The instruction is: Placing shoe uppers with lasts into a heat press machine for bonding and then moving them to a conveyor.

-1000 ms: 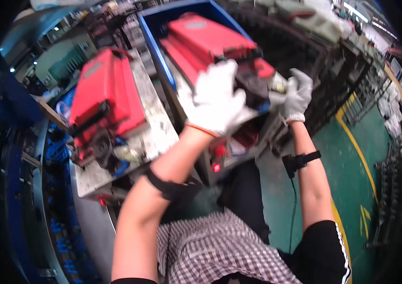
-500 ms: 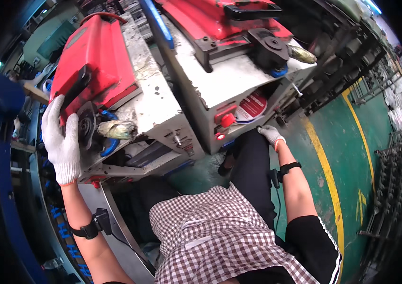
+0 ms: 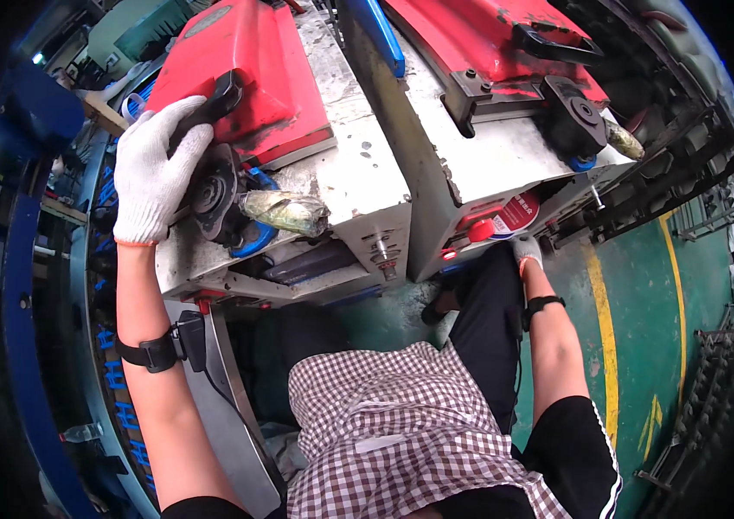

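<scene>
My left hand (image 3: 157,169), in a white knit glove with an orange cuff edge, is closed round the black handle (image 3: 227,93) on the red cover (image 3: 250,78) of the left machine. Just beside its thumb sit a black knob-like fitting (image 3: 215,192) with a blue ring and a tape-wrapped stub (image 3: 285,212). My right hand (image 3: 527,251), gloved the same way, is low by my dark-trousered knee (image 3: 488,277), near the front of the second machine. Its fingers are largely hidden.
The second machine has a red cover (image 3: 505,43), black handle and red push button (image 3: 481,230). A round red-and-white label or lid (image 3: 518,212) sits in its opening. Dark racks (image 3: 704,389) line the right side; yellow lines (image 3: 605,346) cross the green floor. A blue post (image 3: 25,303) stands left.
The view has shifted, so the machines appear farther right. My left hand's fingers have closed further round the black handle. My right hand stays low by the knee.
</scene>
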Action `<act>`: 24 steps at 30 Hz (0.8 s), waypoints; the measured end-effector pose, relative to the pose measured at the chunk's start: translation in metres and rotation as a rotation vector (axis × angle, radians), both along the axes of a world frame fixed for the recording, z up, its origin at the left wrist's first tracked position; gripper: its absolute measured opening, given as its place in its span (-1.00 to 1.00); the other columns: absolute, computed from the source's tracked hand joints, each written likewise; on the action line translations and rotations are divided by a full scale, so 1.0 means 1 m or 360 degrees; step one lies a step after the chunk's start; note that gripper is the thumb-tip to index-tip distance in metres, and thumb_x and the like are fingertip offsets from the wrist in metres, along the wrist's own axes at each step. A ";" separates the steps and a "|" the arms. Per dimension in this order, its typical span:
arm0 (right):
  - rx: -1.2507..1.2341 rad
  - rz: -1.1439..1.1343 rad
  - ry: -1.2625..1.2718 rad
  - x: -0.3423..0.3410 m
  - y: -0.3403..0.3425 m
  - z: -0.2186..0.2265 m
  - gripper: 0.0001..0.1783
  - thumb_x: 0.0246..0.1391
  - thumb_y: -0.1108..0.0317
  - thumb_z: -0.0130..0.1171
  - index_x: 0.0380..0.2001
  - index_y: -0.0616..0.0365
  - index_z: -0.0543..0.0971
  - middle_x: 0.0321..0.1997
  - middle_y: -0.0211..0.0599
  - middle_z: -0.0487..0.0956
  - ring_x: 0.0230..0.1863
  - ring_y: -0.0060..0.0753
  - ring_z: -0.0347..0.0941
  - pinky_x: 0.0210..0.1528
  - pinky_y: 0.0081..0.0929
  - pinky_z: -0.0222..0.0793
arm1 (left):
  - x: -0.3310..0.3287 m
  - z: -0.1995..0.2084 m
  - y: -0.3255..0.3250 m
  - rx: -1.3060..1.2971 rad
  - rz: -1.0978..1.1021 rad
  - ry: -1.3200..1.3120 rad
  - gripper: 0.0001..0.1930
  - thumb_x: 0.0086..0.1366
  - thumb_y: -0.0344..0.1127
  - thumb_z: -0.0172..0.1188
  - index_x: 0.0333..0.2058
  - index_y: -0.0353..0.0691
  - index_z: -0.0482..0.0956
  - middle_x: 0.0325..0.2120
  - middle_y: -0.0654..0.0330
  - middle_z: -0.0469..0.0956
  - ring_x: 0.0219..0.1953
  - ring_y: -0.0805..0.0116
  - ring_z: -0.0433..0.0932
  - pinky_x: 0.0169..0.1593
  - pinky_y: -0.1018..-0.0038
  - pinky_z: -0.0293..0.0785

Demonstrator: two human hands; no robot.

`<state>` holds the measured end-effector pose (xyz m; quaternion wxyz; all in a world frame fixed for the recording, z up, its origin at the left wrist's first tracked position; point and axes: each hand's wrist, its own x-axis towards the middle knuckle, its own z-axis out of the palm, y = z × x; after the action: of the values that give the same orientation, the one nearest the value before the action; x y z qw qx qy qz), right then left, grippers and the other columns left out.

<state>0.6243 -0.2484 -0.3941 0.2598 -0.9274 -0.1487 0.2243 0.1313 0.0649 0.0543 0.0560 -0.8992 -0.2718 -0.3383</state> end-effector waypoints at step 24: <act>0.1922 0.1500 -0.1050 -0.332 0.130 0.393 -0.60 0.02 0.51 0.33 -0.01 0.08 0.62 -0.13 -0.15 0.60 -0.13 0.00 0.52 -0.07 -0.17 0.46 | 0.014 0.053 0.012 -0.1379 0.0120 0.0542 -0.55 0.30 0.15 0.31 -0.30 -0.20 0.71 -0.62 0.26 0.57 -0.58 0.49 0.48 -0.43 0.47 0.42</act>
<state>0.2925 -0.1180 -0.0014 0.5345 -0.4874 -0.6844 -0.0918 0.1456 0.0773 0.1070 -0.2685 -0.8720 -0.4075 -0.0389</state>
